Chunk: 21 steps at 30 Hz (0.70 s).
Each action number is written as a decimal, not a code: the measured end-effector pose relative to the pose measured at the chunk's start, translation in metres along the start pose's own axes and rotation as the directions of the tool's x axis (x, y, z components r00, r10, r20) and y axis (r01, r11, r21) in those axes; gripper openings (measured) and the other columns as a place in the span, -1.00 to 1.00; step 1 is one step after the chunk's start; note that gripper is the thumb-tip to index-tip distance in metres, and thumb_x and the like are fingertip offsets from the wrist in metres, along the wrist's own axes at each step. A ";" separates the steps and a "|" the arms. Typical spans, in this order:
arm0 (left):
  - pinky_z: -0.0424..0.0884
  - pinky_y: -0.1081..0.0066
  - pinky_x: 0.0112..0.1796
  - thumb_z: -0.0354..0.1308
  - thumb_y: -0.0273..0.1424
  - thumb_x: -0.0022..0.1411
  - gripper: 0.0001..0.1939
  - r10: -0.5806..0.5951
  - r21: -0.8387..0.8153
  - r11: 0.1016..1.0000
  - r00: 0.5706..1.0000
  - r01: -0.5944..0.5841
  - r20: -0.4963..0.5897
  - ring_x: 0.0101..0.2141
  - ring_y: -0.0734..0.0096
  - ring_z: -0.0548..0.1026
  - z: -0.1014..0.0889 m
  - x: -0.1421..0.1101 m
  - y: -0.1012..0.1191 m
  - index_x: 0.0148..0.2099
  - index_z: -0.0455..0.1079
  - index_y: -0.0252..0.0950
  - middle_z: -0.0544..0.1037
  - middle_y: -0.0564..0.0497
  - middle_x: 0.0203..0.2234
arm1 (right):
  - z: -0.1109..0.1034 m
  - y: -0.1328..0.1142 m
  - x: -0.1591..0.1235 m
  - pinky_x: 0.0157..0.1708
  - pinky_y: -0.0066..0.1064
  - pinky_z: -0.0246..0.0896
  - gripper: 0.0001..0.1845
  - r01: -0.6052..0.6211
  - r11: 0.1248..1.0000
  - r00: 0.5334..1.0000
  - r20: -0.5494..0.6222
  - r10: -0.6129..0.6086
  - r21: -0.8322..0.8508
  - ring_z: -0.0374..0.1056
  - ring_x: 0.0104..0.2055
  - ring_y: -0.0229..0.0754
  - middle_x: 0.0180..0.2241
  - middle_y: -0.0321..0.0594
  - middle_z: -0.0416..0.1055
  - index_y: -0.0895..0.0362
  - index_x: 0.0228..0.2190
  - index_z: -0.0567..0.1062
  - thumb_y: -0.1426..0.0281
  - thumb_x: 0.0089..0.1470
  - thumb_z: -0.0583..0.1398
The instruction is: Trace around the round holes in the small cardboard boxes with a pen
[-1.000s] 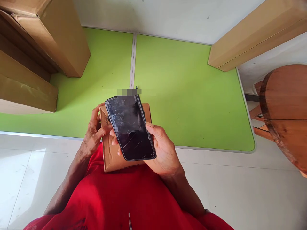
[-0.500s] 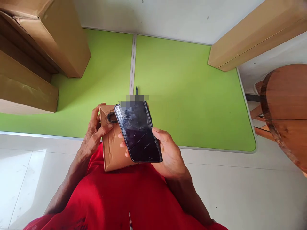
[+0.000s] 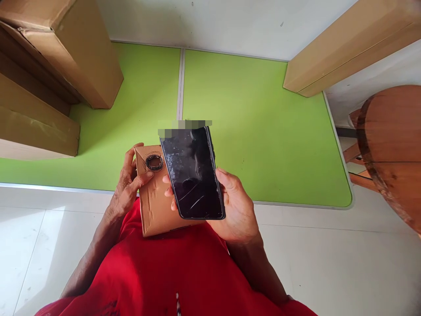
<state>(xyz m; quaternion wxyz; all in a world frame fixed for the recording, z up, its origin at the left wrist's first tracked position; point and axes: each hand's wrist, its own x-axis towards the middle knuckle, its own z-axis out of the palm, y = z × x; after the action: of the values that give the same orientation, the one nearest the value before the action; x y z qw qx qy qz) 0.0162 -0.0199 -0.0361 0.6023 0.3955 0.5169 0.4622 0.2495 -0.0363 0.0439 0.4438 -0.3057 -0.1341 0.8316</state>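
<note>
My left hand [image 3: 126, 184] grips the left edge of a flat brown cardboard box [image 3: 153, 206], thumb on its front face. Near the top of that box is a hole [image 3: 154, 162] with a dark, scribbled outline. My right hand [image 3: 235, 202] is wrapped round a black smartphone [image 3: 195, 175], thumb on its right edge and fingertips showing at its left. The phone's screen is dark, with scratches or cracks low down and reflections higher up. It covers the right part of the box, and its top end is blurred out by blocks.
A green table [image 3: 246, 109] with a metal edge and a centre seam stands before me against a white wall. Large cardboard boxes [image 3: 88, 57] stand on its left, and a long carton [image 3: 332, 48] leans at the right. A round wooden tabletop [image 3: 394, 145] is at far right.
My right hand has raised the phone slightly and shifted it right, uncovering the whole hole in the box. The pen on the table is now almost hidden behind the phone. My left hand stays put.
</note>
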 end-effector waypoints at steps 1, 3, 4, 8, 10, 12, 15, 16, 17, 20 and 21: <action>0.60 0.16 0.06 0.52 -0.17 0.29 -0.22 0.000 -0.011 1.000 1.000 0.000 0.004 0.03 0.09 0.62 0.000 0.000 -0.001 0.47 0.37 0.01 0.65 -0.04 0.08 | 0.000 -0.001 0.000 -0.04 0.12 0.74 -0.53 0.011 1.000 1.000 -0.003 -0.011 0.004 0.71 0.05 0.22 -0.09 -0.06 0.77 0.04 -0.03 0.75 -0.04 0.26 0.41; 0.61 0.18 0.04 0.51 -0.18 0.31 -0.23 -0.002 -0.027 1.000 1.000 0.003 0.016 0.02 0.11 0.63 -0.001 0.000 -0.002 0.48 0.36 0.03 0.64 -0.04 0.12 | 0.000 -0.001 -0.001 -0.03 0.12 0.74 -0.52 0.016 1.000 1.000 -0.008 -0.016 0.003 0.71 0.05 0.21 -0.06 -0.06 0.77 0.02 -0.01 0.74 -0.08 0.30 0.38; 0.61 0.18 0.04 0.50 -0.19 0.32 -0.23 -0.004 -0.030 1.000 1.000 0.005 0.024 0.03 0.09 0.63 -0.001 0.000 -0.003 0.49 0.35 0.03 0.63 -0.05 0.13 | 0.000 0.000 -0.001 -0.03 0.12 0.74 -0.50 0.014 1.000 1.000 -0.013 -0.014 -0.001 0.72 0.06 0.21 -0.05 -0.06 0.77 0.01 0.00 0.74 -0.10 0.32 0.36; 0.59 0.23 0.07 0.49 -0.19 0.36 -0.20 -0.017 -0.040 0.999 0.999 0.019 0.046 0.17 0.04 0.59 -0.003 0.000 -0.003 0.53 0.29 0.04 0.61 -0.07 0.20 | -0.001 -0.003 0.000 -0.06 0.07 0.74 -0.48 0.041 0.999 0.999 -0.007 -0.042 -0.021 0.71 0.07 0.19 -0.01 -0.03 0.77 0.02 0.02 0.73 -0.11 0.39 0.28; 0.58 0.26 0.08 0.50 -0.17 0.35 -0.18 -0.030 -0.040 0.999 0.999 0.031 0.038 0.18 0.06 0.60 -0.004 -0.001 -0.004 0.54 0.28 0.06 0.60 -0.06 0.24 | -0.003 -0.008 0.001 -0.09 0.01 0.74 -0.50 0.086 0.996 0.996 -0.008 -0.086 -0.022 0.72 0.01 0.16 -0.02 -0.03 0.78 0.04 0.01 0.74 -0.07 0.41 0.27; 0.59 0.25 0.08 0.48 -0.15 0.36 -0.17 -0.036 -0.022 0.999 0.999 0.036 0.025 0.15 0.06 0.62 -0.005 -0.002 -0.005 0.55 0.26 0.06 0.60 -0.07 0.27 | -0.005 -0.014 0.001 -0.11 -0.08 0.72 -0.51 0.122 0.992 0.992 -0.038 -0.122 -0.020 0.73 -0.06 0.09 -0.02 -0.03 0.79 0.06 0.02 0.75 -0.05 0.42 0.26; 0.60 0.18 0.10 0.44 -0.14 0.39 -0.19 -0.022 0.017 1.000 1.000 0.022 0.016 0.14 0.02 0.63 -0.005 -0.002 -0.008 0.56 0.24 0.04 0.58 -0.11 0.30 | -0.012 -0.023 -0.001 -0.14 -0.20 0.70 -0.45 0.146 0.989 0.985 -0.093 -0.147 -0.017 0.73 -0.09 0.02 0.01 -0.02 0.79 0.09 0.07 0.75 -0.04 0.44 0.22; 0.60 0.17 0.11 0.44 -0.14 0.39 -0.19 -0.017 0.023 1.000 1.000 0.017 0.014 0.16 0.01 0.62 -0.006 -0.002 -0.008 0.56 0.24 0.03 0.57 -0.11 0.31 | -0.015 -0.026 -0.002 -0.14 -0.21 0.70 -0.43 0.152 0.988 0.982 -0.109 -0.153 -0.018 0.73 -0.09 0.01 0.02 -0.01 0.79 0.10 0.08 0.75 -0.04 0.44 0.20; 0.61 0.16 0.11 0.44 -0.14 0.38 -0.19 -0.015 0.027 1.000 1.000 0.015 0.009 0.17 0.00 0.61 -0.006 -0.002 -0.009 0.56 0.25 0.02 0.57 -0.12 0.31 | -0.018 -0.028 -0.003 -0.15 -0.22 0.70 -0.43 0.164 0.986 0.979 -0.122 -0.165 -0.018 0.73 -0.09 0.01 0.02 0.00 0.79 0.10 0.08 0.76 -0.04 0.45 0.18; 0.62 0.20 0.08 0.48 -0.12 0.34 -0.14 -0.032 0.012 0.999 0.999 0.032 -0.012 0.19 -0.02 0.61 -0.007 -0.002 -0.008 0.57 0.26 0.02 0.59 -0.13 0.29 | -0.027 -0.033 -0.004 -0.16 -0.20 0.69 -0.43 0.242 0.970 0.956 -0.166 -0.244 -0.030 0.72 -0.09 0.01 0.01 0.00 0.79 0.09 0.05 0.77 -0.03 0.47 0.15; 0.62 0.23 0.06 0.49 -0.11 0.33 -0.13 -0.042 0.007 0.999 0.999 0.042 -0.019 0.19 -0.01 0.60 -0.008 -0.002 -0.006 0.56 0.26 0.03 0.59 -0.12 0.29 | -0.031 -0.035 -0.005 -0.17 -0.20 0.69 -0.44 0.275 0.961 0.945 -0.175 -0.277 -0.038 0.72 -0.10 0.01 0.00 -0.01 0.79 0.09 0.04 0.77 -0.02 0.48 0.15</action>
<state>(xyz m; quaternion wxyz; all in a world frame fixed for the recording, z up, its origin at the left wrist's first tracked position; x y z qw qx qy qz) 0.0095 -0.0239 -0.0427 0.6057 0.3824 0.5322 0.4513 0.2938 -0.0215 0.0392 0.5641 -0.3601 -0.1405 0.7297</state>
